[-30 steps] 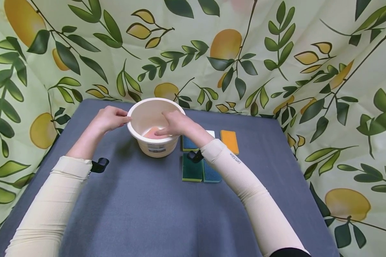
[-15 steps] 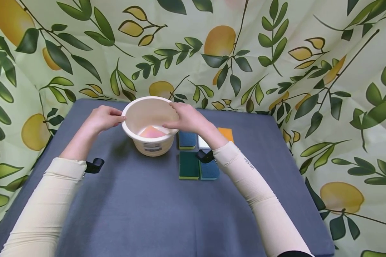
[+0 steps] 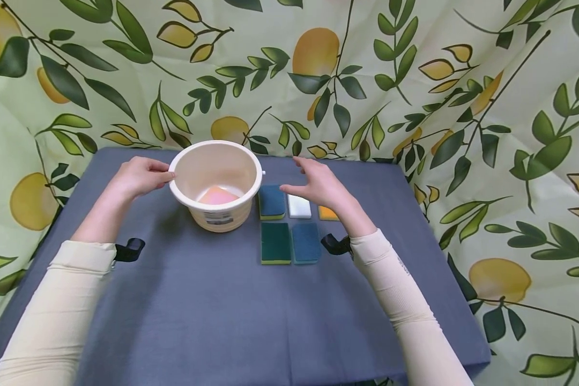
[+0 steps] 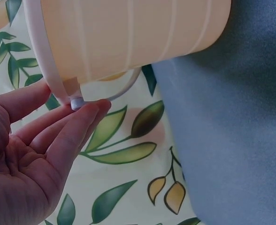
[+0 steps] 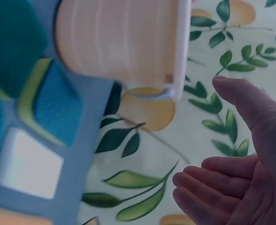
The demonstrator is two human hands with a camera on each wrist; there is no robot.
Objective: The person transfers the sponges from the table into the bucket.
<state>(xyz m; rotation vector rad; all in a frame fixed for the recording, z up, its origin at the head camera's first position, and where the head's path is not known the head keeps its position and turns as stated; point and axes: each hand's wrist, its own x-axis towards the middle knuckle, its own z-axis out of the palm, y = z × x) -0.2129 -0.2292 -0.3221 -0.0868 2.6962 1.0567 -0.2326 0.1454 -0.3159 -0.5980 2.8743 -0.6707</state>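
Orange sponge [image 3: 327,213] half behind right hand [image 3: 318,182]

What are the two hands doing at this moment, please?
Left hand: open, fingertips touching the bucket rim.
Right hand: open, holding nothing.

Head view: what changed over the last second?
The right hand came up out of the bucket, leaving the pink-orange sponge inside, and moved right; it now hovers open above the white sponge and orange sponge. The left hand stayed at the bucket's rim. Bucket and table sponges look unmoved.
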